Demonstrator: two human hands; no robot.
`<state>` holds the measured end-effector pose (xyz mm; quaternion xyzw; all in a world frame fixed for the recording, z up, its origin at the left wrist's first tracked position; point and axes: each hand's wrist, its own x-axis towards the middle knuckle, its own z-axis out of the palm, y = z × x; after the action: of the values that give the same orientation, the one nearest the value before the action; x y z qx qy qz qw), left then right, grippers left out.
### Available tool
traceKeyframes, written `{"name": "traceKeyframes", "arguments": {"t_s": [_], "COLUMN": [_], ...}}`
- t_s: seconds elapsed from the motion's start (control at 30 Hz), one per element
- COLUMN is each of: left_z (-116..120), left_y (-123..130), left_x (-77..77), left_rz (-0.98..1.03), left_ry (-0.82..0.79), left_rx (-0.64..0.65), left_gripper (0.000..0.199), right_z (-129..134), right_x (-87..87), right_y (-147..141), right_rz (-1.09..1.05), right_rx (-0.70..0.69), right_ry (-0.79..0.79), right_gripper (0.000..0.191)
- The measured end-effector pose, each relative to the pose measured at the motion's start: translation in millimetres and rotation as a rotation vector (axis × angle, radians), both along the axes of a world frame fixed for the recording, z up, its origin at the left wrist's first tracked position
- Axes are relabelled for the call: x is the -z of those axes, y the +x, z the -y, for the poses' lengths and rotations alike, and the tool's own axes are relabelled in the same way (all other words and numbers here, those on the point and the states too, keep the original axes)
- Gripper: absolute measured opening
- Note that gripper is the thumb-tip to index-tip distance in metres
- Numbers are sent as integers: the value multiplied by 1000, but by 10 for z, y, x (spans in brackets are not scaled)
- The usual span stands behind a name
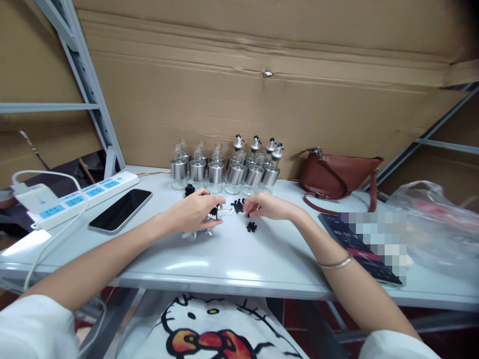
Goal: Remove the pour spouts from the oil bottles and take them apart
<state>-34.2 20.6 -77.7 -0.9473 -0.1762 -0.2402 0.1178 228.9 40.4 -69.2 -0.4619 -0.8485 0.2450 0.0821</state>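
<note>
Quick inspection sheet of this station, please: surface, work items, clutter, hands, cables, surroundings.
Surface: pale tabletop, glare near the front edge; no spill seen.
Work items: two rows of glass bottles with metal bands, four carrying pourers; small black parts loose in front.
Clutter: phone and power strip at left; brown bag, dark-screened device and plastic bag at right.
Hands: left hand holds a silver-and-black pourer piece; right hand is at loose black parts, grip unclear.
Cables: white cable crosses the strip and drops over the front edge; thin wire runs behind.
Surroundings: cardboard behind, metal frame at left.
</note>
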Motion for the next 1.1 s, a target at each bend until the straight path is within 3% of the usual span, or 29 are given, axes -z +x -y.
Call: {"name": "traceKeyframes", "arguments": {"t_s": [0.23, 0.47, 0.63, 0.7, 0.8, 0.9, 1.0, 1.1], "left_z": [26, 36, 29, 25, 14, -7, -29, -41], "left_y": [9, 8, 8, 4, 1, 6, 20, 37], "left_x": [-26, -27, -6, 5, 28, 54, 68, 61], "left_rz": [-30, -29, -18, -18, -10, 10, 42, 94], "left_ry": [-33, -59, -51, -43, -40, -29, 16, 69], "left_rx": [-34, -26, -51, -45, -31, -3, 51, 98], "left_gripper": [29, 29, 24, 24, 27, 32, 33, 28], "right_z": [3, -29, -36, 12, 151, 303, 385, 393], "right_x": [-16, 12, 12, -41, -128, -130, -46, 25], "right_y": [-19, 17, 47, 15, -119, -305, -438, -474], "right_rz": [123, 48, 17, 11, -132, -270, -178, -106], "right_rx": [18, 21, -2, -8, 16, -110, -290, -323], "right_ry": [25, -126, -109, -18, 288, 567, 745, 822], "right_gripper": [17, 21, 18, 17, 38, 35, 32, 32]}}
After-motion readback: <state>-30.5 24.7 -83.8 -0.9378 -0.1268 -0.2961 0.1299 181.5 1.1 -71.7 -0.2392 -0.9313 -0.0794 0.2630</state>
